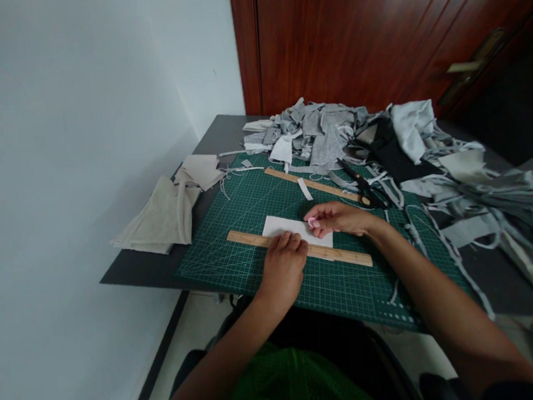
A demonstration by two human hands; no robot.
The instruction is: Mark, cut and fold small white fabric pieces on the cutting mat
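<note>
My left hand [286, 264] presses down on a wooden ruler [350, 257], its fingers bent over the middle. Under the ruler lies a white rectangular piece [278, 225], paper or fabric, partly covered by both hands. Just above the ruler, my right hand [338, 218] is closed on a small pink piece [313, 222] that looks like tailor's chalk, held between thumb and fingers over the white piece. All of this rests on a green cutting mat [221, 217] with grid lines.
A second wooden ruler [316, 184], a narrow white strip [304, 189] and black scissors [364, 187] lie farther back. Grey and white fabric scraps [320, 129] are heaped behind, with more scraps [521, 200] at right. Folded beige cloth [159, 216] sits on the left table edge, near the wall.
</note>
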